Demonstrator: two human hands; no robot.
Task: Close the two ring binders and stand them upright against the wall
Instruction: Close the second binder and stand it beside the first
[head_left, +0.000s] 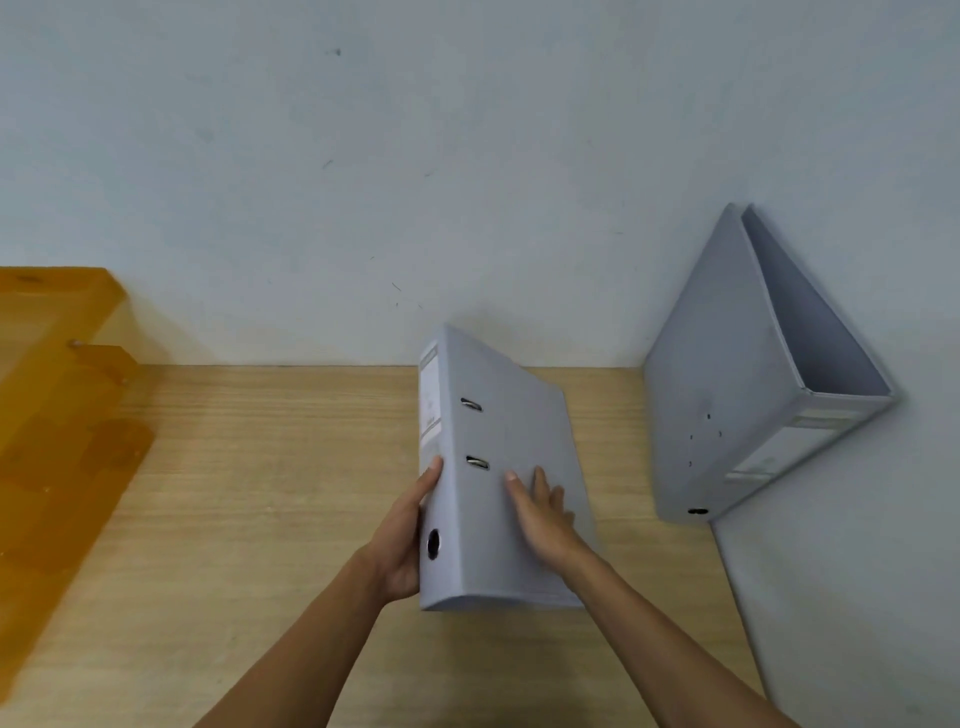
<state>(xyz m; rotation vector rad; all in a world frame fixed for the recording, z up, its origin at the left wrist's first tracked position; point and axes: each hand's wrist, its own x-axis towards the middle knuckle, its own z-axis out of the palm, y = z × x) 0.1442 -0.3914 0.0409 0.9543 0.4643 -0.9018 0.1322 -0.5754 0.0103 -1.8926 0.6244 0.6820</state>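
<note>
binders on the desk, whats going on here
A person is handling a closed grey ring binder over the wooden desk. The left hand grips its spine side and the right hand lies flat on its cover. It is tilted and not yet at the wall. A second grey binder already leans against the right-hand wall, its covers slightly apart. An orange plastic tray sits at the left.

No text can be read: the spine label (430, 400) on the held binder (511, 467) is blurred, as is the label (795, 441) on the binder against the wall (727, 374).
</note>
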